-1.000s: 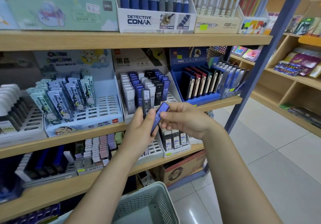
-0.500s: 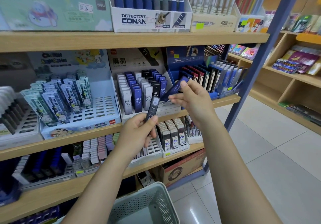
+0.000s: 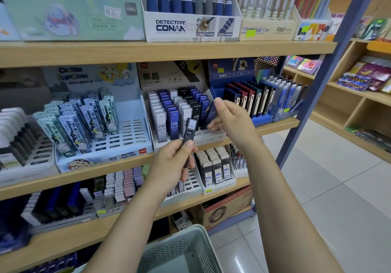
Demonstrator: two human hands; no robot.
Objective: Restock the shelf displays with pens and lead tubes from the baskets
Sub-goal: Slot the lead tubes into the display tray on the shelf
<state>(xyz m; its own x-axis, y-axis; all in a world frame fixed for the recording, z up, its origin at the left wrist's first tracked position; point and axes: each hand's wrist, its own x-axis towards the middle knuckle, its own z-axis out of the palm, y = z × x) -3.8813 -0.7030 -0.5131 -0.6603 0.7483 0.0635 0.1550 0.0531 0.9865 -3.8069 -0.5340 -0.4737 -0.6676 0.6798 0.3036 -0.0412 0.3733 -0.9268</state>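
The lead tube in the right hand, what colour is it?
Dark blue lead tube, pinched by the right hand; head view shows it.

A stationery shop — wooden shelves (image 3: 169, 50) of boxed pen displays (image 3: 191, 26), lead-tube trays (image 3: 179, 113), a price sticker (image 3: 113, 12).

1. The right hand (image 3: 230, 122) pinches a dark blue lead tube (image 3: 208, 115) at the right edge of the white tiered display (image 3: 160, 143) on the middle shelf (image 3: 277, 124).
2. The left hand (image 3: 173, 162) grips a black lead tube (image 3: 189, 131) (white label on top), tilted, before that display.
3. A perforated basket (image 3: 184, 251) sits at the bottom edge.
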